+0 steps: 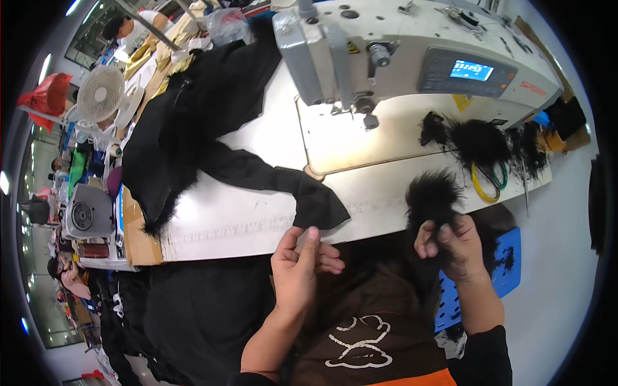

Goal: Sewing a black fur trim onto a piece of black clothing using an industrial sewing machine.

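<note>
My right hand is closed around the lower end of a black fur piece, which stands up above the fingers at the table's front edge. My left hand is just in front of the table with its fingers apart. Its thumb and index fingertips are at the near edge of a black garment; I cannot tell whether they touch it. A long, narrow part of this garment reaches across the white table toward that hand. The rest is heaped at the left, with a furry edge.
A white sewing machine with a lit screen stands at the back. Loose black fur and scissors with yellow and green handles lie at the right. A blue perforated plastic piece is below the table. A fan stands left; a person is beyond.
</note>
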`<state>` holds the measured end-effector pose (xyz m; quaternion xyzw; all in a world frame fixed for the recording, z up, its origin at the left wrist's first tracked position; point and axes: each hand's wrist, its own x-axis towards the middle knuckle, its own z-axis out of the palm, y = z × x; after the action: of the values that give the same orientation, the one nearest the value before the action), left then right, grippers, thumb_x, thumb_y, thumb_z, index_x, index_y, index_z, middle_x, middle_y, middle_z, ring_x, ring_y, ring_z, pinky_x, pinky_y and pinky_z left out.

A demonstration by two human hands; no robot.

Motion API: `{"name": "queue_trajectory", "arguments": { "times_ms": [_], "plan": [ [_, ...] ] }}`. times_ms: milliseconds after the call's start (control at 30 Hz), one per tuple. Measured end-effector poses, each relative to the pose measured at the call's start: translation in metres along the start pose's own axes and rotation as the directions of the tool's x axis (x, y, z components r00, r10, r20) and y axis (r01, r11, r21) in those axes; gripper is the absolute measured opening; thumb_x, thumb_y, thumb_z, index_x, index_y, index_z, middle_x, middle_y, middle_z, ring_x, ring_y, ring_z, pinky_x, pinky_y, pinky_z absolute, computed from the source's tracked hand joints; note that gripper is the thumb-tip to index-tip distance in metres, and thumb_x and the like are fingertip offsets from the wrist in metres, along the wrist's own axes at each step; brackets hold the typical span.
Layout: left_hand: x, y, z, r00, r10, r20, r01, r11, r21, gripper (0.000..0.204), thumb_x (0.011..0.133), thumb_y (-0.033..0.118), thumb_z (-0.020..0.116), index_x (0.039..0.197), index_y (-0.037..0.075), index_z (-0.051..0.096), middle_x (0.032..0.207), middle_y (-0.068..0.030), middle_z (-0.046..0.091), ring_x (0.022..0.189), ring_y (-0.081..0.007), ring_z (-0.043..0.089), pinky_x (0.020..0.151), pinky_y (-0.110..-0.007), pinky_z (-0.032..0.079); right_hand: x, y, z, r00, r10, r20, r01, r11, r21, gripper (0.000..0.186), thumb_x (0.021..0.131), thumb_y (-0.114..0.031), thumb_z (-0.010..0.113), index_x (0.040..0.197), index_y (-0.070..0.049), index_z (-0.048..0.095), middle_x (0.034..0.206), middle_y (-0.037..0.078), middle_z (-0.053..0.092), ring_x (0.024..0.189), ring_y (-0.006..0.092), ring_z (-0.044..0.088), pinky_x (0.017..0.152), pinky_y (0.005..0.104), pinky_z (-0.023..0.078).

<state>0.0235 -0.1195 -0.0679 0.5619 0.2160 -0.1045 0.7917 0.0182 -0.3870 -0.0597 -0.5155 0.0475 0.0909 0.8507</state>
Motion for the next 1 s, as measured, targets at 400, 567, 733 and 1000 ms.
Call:
{"name": "queue_trajectory", "arguments": {
  "times_ms": [400,567,733,1000],
  "plan": [
    [0.012,0.159,0.000,0.761,0.483,0.433,-0.642,0.471,0.604,0.018,0.106,0.014,0.057,0.097,0.000,0.063,0.072,0.0041,0.052,0.070,-0.0023,0.047,0.060,-0.023,0.039,0.009,-0.010,0.005,0.999,0.038,0.021,-0.031,0.957,-0.288,0.022,0.102,-0.019,0.065,0.106,0.003,0.068,0.083,0.006,0.069,0.077,0.0130,0.065,0.075,0.0286,0.052],
    [0.064,0.176,0.012,0.780,-0.259,0.570,-0.403,0.489,0.774,0.030,0.107,0.028,0.056,0.105,0.000,0.065,0.073,-0.0012,0.058,0.061,-0.0096,0.058,0.055,-0.026,0.048,0.041,-0.021,0.038,0.990,0.039,0.134,0.027,0.888,-0.459,0.011,0.098,-0.010,0.067,0.099,0.001,0.068,0.088,0.007,0.070,0.080,0.0148,0.066,0.074,0.0304,0.053],
    [0.110,0.158,0.018,0.628,-0.554,0.547,-0.297,0.479,0.826,0.036,0.107,0.038,0.055,0.110,0.003,0.066,0.072,-0.0052,0.061,0.058,-0.0141,0.061,0.056,-0.029,0.054,0.080,-0.022,0.072,0.752,-0.265,0.604,0.646,0.478,-0.595,0.018,0.085,-0.005,0.072,0.103,-0.006,0.073,0.108,0.014,0.068,0.090,0.0361,0.067,0.079,0.0401,0.056],
    [0.131,0.144,0.009,0.704,-0.633,0.321,0.052,0.497,0.866,0.056,0.105,0.050,0.050,0.135,0.004,0.061,0.099,-0.0075,0.068,0.077,-0.0150,0.062,0.068,-0.031,0.050,0.098,-0.021,0.110,0.609,0.193,0.770,0.763,0.124,-0.634,0.022,0.083,-0.015,0.074,0.105,-0.013,0.072,0.103,0.009,0.062,0.086,0.0326,0.068,0.072,0.0441,0.055]
  ]
}}
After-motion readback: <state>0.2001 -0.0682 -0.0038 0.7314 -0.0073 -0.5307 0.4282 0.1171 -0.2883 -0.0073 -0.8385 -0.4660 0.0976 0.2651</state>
